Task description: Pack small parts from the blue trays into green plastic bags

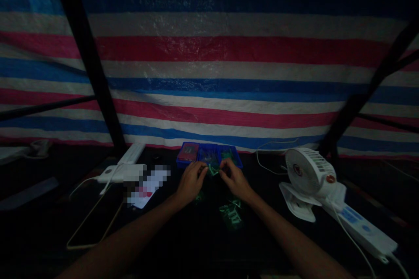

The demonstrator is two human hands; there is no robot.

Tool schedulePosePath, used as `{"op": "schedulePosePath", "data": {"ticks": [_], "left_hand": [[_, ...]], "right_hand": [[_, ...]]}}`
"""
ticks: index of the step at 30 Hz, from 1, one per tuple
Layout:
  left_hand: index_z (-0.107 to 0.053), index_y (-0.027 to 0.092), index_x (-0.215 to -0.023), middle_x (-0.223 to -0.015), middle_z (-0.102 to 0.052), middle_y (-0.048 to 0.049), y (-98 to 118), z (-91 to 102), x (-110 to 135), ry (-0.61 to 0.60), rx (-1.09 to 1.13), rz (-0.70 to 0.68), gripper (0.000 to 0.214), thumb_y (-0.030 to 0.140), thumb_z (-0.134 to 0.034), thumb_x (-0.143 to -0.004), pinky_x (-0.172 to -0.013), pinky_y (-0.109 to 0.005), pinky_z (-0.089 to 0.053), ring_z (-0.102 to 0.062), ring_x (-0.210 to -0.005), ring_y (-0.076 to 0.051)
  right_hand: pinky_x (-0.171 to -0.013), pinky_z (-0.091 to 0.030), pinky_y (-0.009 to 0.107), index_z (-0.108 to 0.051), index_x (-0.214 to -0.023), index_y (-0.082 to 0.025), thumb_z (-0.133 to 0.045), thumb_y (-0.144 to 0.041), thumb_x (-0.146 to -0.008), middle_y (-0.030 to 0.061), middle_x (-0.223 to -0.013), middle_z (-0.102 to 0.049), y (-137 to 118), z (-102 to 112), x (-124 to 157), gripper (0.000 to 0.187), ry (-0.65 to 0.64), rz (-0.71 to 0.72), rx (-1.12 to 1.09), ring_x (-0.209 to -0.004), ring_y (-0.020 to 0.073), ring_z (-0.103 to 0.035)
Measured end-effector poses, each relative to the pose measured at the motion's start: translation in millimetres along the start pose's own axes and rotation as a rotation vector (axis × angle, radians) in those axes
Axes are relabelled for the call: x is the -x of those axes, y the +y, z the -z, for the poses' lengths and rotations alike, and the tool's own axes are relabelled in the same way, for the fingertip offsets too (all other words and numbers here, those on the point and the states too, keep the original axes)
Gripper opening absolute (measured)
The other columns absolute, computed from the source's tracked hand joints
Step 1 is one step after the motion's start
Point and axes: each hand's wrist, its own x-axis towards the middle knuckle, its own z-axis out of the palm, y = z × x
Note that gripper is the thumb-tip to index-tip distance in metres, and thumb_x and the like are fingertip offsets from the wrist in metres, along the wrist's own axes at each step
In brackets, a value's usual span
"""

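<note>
My left hand [192, 179] and my right hand [235, 179] are both closed in a pinch in front of a blue tray. Between their fingertips they hold a small green piece [214, 170] with pale strips; it is too dark to make out its kind. The blue tray [179, 162] has three compartments. A reddish flat item [189, 151] lies in its left one, clear-looking pieces [208, 156] in the middle, and green pieces [226, 153] in the right. Below my right hand, a green packet [232, 215] with pale marks lies on the dark table.
At left lie a phone [94, 222], a white power strip [121, 173] and a partly blurred paper [143, 200]. A white fan [307, 172] stands at right, beside another power strip [366, 229] with cables. Striped sheeting [216, 48] and dark posts [88, 52] rise behind.
</note>
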Motion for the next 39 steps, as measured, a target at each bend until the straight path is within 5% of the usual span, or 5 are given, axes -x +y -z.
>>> {"op": "schedulePosePath", "data": {"ticks": [9, 15, 21, 33, 39], "left_hand": [[-0.067, 0.021, -0.106, -0.099, -0.070, -0.0059, 0.2, 0.8, -1.1, -0.015, 0.097, 0.008, 0.019, 0.031, -0.051, -0.104, -0.085, -0.035, -0.051, -0.065, -0.093, -0.022], [-0.056, 0.022, -0.134, -0.099, -0.069, -0.0047, -0.4, -0.6, 1.6, -0.042, 0.200, 0.046, 0.031, 0.029, -0.047, -0.105, -0.087, -0.035, -0.053, -0.067, -0.091, -0.020], [-0.062, 0.023, -0.123, -0.121, -0.068, -0.0082, 4.7, 2.5, 1.1, -0.038, 0.150, 0.008, 0.027, 0.031, -0.042, -0.107, -0.096, -0.038, -0.051, -0.065, -0.111, -0.023], [-0.062, 0.020, -0.108, -0.094, -0.064, -0.0035, 2.4, -0.4, 2.0, -0.066, 0.076, 0.012, 0.019, 0.035, -0.051, -0.104, -0.080, -0.031, -0.048, -0.061, -0.087, -0.020], [-0.062, 0.020, -0.106, -0.093, -0.064, -0.0034, 5.1, 2.2, 1.3, -0.072, 0.079, 0.006, 0.017, 0.033, -0.050, -0.104, -0.079, -0.031, -0.047, -0.061, -0.087, -0.020]], "right_hand": [[-0.089, -0.048, 0.036, -0.065, -0.109, -0.023, -0.047, -0.023, -0.101, 0.0064, -0.106, -0.069, 1.5, 0.8, -2.9, 0.020, 0.002, 0.061, -0.027, -0.099, 0.0229, -0.065], [-0.076, -0.046, 0.031, -0.066, -0.113, -0.022, -0.052, -0.013, -0.089, 0.0028, -0.097, -0.067, 4.4, -0.3, -2.3, 0.029, 0.001, 0.020, 0.013, -0.077, 0.0184, -0.059], [-0.070, -0.044, 0.029, -0.066, -0.110, -0.023, -0.061, -0.025, -0.094, 0.0026, -0.098, -0.067, 2.6, -0.1, -2.0, 0.017, 0.013, 0.007, 0.005, -0.074, 0.0176, -0.057], [-0.078, -0.045, 0.031, -0.064, -0.095, -0.021, -0.059, -0.040, -0.101, 0.0032, -0.092, -0.064, -1.9, -0.6, -1.8, 0.021, 0.096, 0.036, 0.016, -0.083, 0.0198, -0.060], [-0.065, -0.042, 0.028, -0.062, -0.100, -0.023, -0.066, -0.041, -0.096, -0.0010, -0.083, -0.061, -3.5, 0.6, -0.1, 0.019, 0.092, -0.054, -0.038, -0.071, 0.0172, -0.056]]}}
